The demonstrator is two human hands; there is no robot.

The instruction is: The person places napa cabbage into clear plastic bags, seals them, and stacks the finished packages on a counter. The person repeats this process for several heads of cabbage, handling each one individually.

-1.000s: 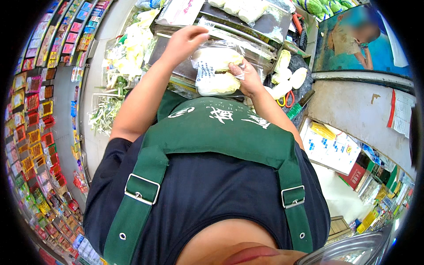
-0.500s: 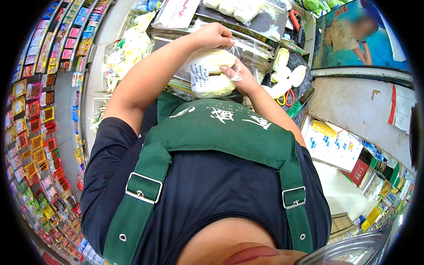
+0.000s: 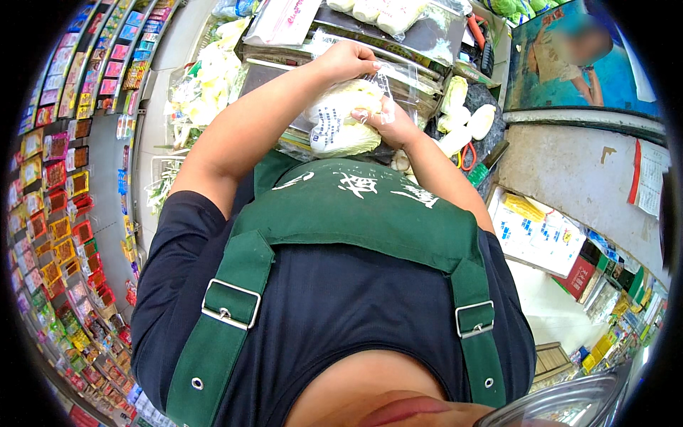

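Note:
Pale napa cabbages (image 3: 359,137) sit inside a clear printed plastic bag (image 3: 329,122) in front of my apron. My left hand (image 3: 347,61) is above the bag, its thumb and fingers pinched on the gathered plastic. At the right side of the cabbages is my right hand (image 3: 393,125), its fingers curled round the bag near its mouth. The twisted plastic stretches between the two hands. Part of the lower cabbage is covered by the bag's print.
Loose pale cabbages (image 3: 455,117) lie to the right on dark plastic, near red-handled scissors (image 3: 467,156) and a green-handled tool (image 3: 479,174). Trimmed leaves (image 3: 213,78) pile up on the left. Wrapped cabbages (image 3: 391,16) are at the back. Shelves of packets (image 3: 60,213) line the far left.
My right hand has turned and shifted slightly, now lying lower round the bag. The bagged cabbages have tilted a little. My left hand stays pinched on the plastic.

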